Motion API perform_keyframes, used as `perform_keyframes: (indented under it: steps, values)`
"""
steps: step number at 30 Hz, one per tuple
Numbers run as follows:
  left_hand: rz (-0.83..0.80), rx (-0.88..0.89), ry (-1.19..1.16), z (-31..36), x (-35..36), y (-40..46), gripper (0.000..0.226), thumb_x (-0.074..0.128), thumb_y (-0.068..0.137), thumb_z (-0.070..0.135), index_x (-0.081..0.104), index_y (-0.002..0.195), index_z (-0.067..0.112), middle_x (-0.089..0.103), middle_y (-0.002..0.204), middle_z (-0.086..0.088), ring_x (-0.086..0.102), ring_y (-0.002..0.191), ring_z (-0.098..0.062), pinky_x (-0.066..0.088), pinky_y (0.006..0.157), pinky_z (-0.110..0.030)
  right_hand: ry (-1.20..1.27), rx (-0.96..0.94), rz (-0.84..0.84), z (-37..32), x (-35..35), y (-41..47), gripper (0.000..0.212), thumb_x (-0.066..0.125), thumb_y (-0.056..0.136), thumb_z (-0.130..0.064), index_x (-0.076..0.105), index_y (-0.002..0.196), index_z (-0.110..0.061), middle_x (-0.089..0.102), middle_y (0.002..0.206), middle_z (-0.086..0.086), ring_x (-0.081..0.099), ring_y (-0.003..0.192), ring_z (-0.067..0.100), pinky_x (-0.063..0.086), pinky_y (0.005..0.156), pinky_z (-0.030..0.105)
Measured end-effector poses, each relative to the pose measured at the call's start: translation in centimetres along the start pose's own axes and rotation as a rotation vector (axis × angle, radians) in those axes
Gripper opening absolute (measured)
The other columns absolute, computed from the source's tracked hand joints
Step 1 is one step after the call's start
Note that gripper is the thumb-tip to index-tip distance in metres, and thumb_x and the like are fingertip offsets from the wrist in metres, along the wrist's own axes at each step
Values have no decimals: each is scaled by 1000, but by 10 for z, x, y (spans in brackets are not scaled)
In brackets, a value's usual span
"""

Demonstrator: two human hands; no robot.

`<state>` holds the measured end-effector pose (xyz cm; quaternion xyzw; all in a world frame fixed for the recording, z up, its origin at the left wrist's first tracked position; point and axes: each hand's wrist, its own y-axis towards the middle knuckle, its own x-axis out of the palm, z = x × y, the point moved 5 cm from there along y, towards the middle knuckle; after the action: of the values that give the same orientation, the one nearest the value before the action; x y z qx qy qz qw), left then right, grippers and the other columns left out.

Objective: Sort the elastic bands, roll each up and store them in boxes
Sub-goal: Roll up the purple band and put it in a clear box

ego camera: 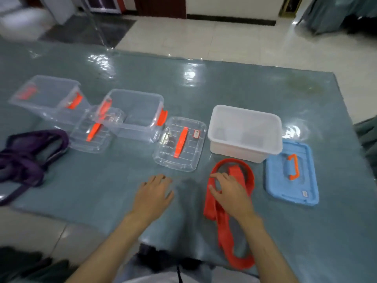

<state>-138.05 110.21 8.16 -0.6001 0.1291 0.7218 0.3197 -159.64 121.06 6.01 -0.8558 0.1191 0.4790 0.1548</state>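
Note:
A red elastic band (224, 231) lies in loose loops on the table, from just in front of the white box (244, 130) down to the near edge. My right hand (230, 193) rests on its upper part, fingers spread and lightly bent. Left of it, my left hand (155, 193) lies flat on the bare table and holds nothing. A purple elastic band (26, 158) sits in a heap at the far left. Two clear boxes (49, 99) (134, 113) with orange latches stand open at the back left.
Two clear lids with orange handles (90, 133) (180, 145) lie in front of the clear boxes. A blue lid (291, 172) with an orange handle lies right of the red band. The grey-green table (244, 86) ends at tiled floor beyond.

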Motion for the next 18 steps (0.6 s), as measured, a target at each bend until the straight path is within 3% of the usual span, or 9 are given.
perform_keyframes:
  steps: [6, 18]
  values:
    - [61, -168, -8, -139, -43, -48, 38, 66, 100, 33, 67, 135, 20, 65, 133, -4, 60, 127, -31, 47, 100, -44, -138, -170, -116, -134, 47, 33, 42, 58, 102, -36, 58, 142, -25, 60, 144, -2, 50, 139, 21, 39, 113, 35]
    - [271, -637, -82, -473, -110, -222, 30, 62, 101, 27, 69, 127, 15, 67, 127, -6, 60, 120, -32, 50, 94, -45, -316, -523, -182, -502, 213, 74, 39, 61, 101, -39, 65, 136, -22, 67, 132, 1, 60, 125, 27, 47, 103, 41]
